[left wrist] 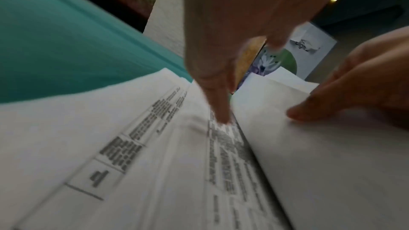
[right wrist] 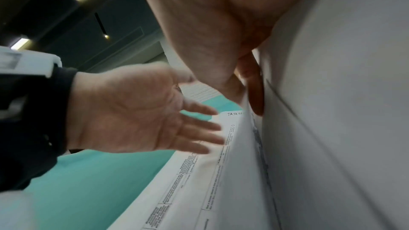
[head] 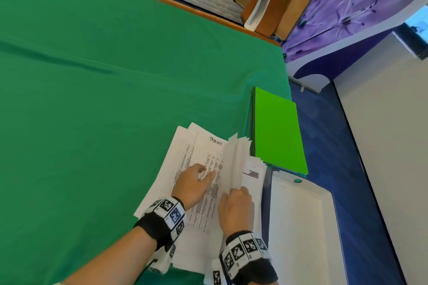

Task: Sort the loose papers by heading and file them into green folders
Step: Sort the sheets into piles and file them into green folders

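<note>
— Left hand (head: 193,183) first: what is it doing?

— It lies over the printed sheets (head: 201,192), fingers stretched out and relaxed, one fingertip (left wrist: 222,118) touching the text of the top page. That page carries a handwritten heading at its far edge.

— And the right hand (head: 236,210)?

— It grips a bundle of pages (head: 237,162) and holds them lifted on edge, fanned at their far end, with the thumb against the near face and the other fingers behind.

— Where does the paper sit?

— On the green cloth of the table (head: 92,99), near its right edge, in a loose, skewed pile.

— The folders?

— A bright green folder (head: 278,132) lies flat just beyond the pile to the right, closed, partly overhanging the table edge. A white tray (head: 324,215) stands beside the papers, nearer the person.
</note>
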### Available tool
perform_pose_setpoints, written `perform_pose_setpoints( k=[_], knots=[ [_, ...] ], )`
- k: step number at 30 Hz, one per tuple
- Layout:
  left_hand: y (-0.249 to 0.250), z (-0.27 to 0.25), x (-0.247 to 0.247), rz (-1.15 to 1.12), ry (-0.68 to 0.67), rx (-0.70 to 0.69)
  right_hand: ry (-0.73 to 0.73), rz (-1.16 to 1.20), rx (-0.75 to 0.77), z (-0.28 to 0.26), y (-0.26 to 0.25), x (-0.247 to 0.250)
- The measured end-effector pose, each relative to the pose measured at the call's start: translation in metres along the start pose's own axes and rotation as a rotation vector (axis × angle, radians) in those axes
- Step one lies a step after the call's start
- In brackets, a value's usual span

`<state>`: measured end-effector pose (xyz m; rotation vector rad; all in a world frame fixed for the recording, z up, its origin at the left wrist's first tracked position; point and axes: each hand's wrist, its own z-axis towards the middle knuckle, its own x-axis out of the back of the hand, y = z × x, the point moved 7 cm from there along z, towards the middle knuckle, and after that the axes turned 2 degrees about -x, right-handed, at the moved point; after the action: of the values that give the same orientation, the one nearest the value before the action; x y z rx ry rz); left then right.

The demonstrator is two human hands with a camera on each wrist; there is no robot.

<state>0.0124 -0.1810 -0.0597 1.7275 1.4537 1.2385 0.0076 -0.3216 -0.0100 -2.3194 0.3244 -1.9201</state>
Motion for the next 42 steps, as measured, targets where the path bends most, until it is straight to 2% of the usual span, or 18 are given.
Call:
perform_pose_setpoints(
  k=[2,3,5,7,10,15,19,21,25,27,30,32,36,39,40,42],
  knots=[
    [-0.016,0.005,0.025,0.272,0.237,0.079,0.015,0.027,-0.015,0.002,0.007,0.0],
    [-0.023,0.005,0.031,0.298,0.268,0.153,0.021,0.037,-0.018,0.002,0.01,-0.001],
    [-0.037,0.008,0.027,0.258,0.195,0.266,0.017,0.042,-0.024,0.002,0.014,-0.001],
    [-0.043,0.01,0.017,0.247,0.098,0.289,0.007,0.055,-0.035,0.002,0.017,-0.004],
    [-0.038,0.011,0.011,0.258,0.058,0.181,0.004,0.066,-0.054,0.002,0.02,-0.006],
    [-0.006,0.001,0.01,0.07,0.084,-0.082,0.025,0.088,-0.085,0.005,0.026,-0.005],
    [0.007,-0.003,-0.002,0.05,0.029,-0.199,0.028,0.099,-0.092,0.005,0.026,-0.004],
    [0.007,-0.004,-0.004,0.07,0.061,-0.216,0.037,0.14,-0.095,0.005,0.025,-0.004],
    [-0.008,-0.004,-0.003,-0.011,0.174,-0.044,0.028,0.11,-0.121,0.006,0.023,-0.007],
    [-0.013,-0.004,-0.006,-0.047,0.161,0.009,0.018,0.109,-0.121,0.006,0.021,-0.008],
    [-0.016,-0.004,-0.018,-0.033,0.074,0.05,0.003,0.103,-0.102,0.007,0.019,-0.011],
    [-0.018,-0.006,-0.024,0.044,0.058,0.044,0.005,0.105,-0.081,0.009,0.022,-0.01],
    [-0.021,-0.004,-0.017,0.187,0.123,0.062,-0.016,0.122,-0.072,0.014,0.038,-0.009],
    [-0.008,-0.009,-0.006,0.257,0.169,-0.032,-0.02,0.163,-0.1,0.012,0.05,-0.006],
    [-0.003,-0.012,-0.009,0.211,0.135,-0.063,-0.009,0.214,-0.088,0.01,0.051,-0.003],
    [0.007,-0.016,-0.026,0.081,-0.021,-0.089,0.024,0.364,-0.031,0.006,0.049,0.005]
  ],
)
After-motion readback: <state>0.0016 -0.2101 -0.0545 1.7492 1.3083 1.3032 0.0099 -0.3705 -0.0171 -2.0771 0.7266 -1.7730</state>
